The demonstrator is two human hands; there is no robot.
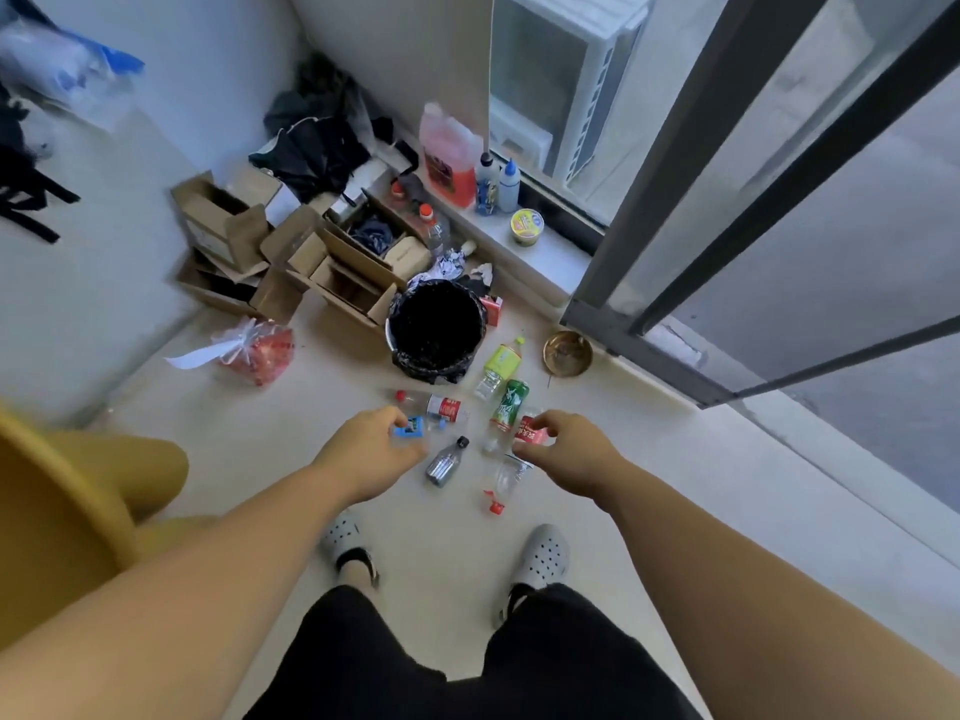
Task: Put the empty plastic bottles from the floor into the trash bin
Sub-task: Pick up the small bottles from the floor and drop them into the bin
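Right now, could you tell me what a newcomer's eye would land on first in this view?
Two bare hands reach down over scattered plastic bottles: the left hand grips a blue-labelled bottle, the right hand a red-labelled bottle. Just beyond stands the black-lined trash bin, with a green bottle and a yellow-green bottle lying to its right.

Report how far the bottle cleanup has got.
Done: nothing visible; the trash bin interior is too dark to tell. In hand: left hand grips a blue-labelled bottle, right hand a red-labelled bottle. Left: several bottles on the floor, including the green bottle.
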